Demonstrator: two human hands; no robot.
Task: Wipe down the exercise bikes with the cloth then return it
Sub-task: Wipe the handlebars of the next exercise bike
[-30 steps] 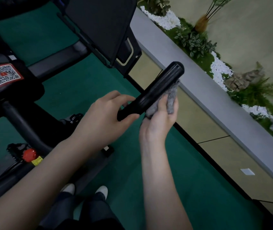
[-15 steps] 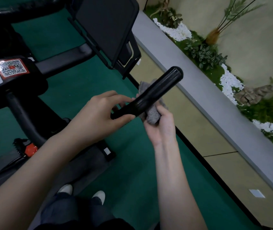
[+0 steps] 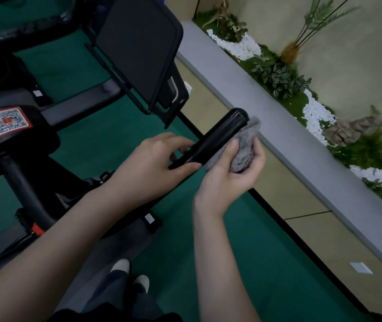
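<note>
A black handlebar grip (image 3: 217, 135) of the exercise bike juts toward the upper right in the middle of the head view. My left hand (image 3: 152, 163) holds the grip's lower end between thumb and fingers. My right hand (image 3: 234, 173) is closed on a grey cloth (image 3: 245, 147), pressing it against the right side and underside of the grip near its tip. The bike's black screen (image 3: 138, 47) stands above, and its frame with QR stickers (image 3: 6, 122) is at the left.
Green floor mat (image 3: 243, 263) lies under me, with my feet (image 3: 131, 273) at the bottom. A grey ledge (image 3: 278, 126) runs diagonally at the right, with a planter of plants and white stones (image 3: 278, 73) behind it. The bike's base bar (image 3: 80, 105) crosses at upper left.
My right hand has slid the cloth from the middle of the grip up toward its tip and round to its right side. My left hand keeps its hold.
</note>
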